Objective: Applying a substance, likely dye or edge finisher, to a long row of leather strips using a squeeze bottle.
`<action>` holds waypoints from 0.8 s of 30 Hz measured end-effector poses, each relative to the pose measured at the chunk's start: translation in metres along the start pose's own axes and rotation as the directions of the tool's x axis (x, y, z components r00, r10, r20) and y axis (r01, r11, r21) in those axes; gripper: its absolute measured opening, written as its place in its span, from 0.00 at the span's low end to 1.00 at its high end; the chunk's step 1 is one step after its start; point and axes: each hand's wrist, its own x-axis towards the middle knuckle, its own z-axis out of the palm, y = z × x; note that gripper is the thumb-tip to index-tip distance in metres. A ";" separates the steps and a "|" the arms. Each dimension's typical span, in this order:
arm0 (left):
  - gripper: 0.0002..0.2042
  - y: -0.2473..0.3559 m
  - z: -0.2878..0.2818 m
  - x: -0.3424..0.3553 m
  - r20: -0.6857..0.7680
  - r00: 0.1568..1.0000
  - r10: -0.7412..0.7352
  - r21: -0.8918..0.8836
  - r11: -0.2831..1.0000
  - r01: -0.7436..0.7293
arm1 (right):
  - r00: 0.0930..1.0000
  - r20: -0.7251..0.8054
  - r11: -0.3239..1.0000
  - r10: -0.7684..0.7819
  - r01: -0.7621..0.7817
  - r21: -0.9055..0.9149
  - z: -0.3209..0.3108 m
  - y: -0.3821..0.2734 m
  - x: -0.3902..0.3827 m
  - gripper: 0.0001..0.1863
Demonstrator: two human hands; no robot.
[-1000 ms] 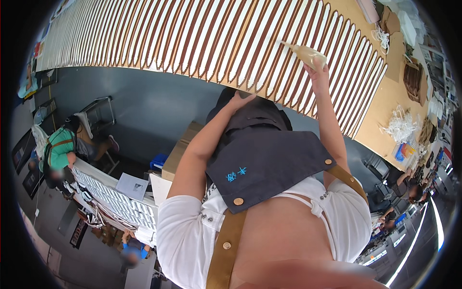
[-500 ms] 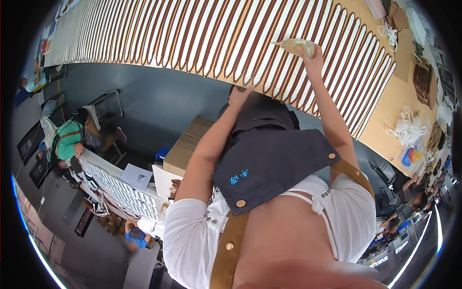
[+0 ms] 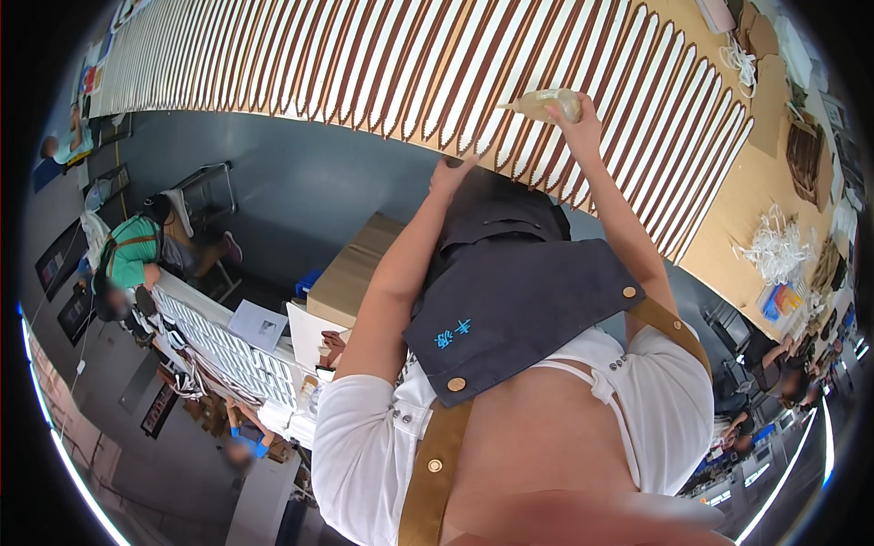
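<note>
At far left, a person in a green shirt (image 3: pixel 133 253) bends beside a second desk (image 3: pixel 202 306), which carries rows of pale pieces (image 3: pixel 223 348) and a printed sheet (image 3: pixel 258 325). Next comes a blue container (image 3: pixel 308 283), mostly hidden, so its contents cannot be seen; just right of it is a brown cardboard box (image 3: pixel 350 273), whose inside does not show either.

The left hand (image 3: pixel 449 176) is at the front edge of the main desk (image 3: pixel 710 247), fingertips near the pointed ends of the white strips with brown edging (image 3: pixel 448 82) laid side by side across it. Whether its grip is closed on the edge, I cannot tell.

Farther right, a translucent squeeze bottle (image 3: pixel 544 103) lies tilted nearly level over the strips, narrow nozzle pointing left, with pale yellowish matter inside; the fill level is unclear. The right hand (image 3: pixel 580 126) has its grip clamped around the bottle's wide end.

Near the desk's right end are a tangle of white strings (image 3: pixel 777 247), a colourful packet (image 3: pixel 780 302) and a brown bundle (image 3: pixel 803 164).
</note>
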 end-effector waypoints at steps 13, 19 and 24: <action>0.61 -0.005 0.004 0.004 -0.012 0.999 -0.053 0.062 0.997 0.054 | 0.992 0.126 0.999 -0.021 0.016 0.045 0.018 0.014 -0.048 0.35; 0.61 0.010 -0.001 -0.011 -0.001 0.999 -0.034 0.037 0.999 0.034 | 0.989 -0.148 0.996 -0.011 0.024 0.090 0.009 0.013 -0.018 0.37; 0.61 0.011 -0.001 -0.010 -0.004 0.999 -0.038 0.062 0.997 0.038 | 0.989 -0.145 0.999 -0.002 0.008 0.040 0.008 0.010 -0.010 0.37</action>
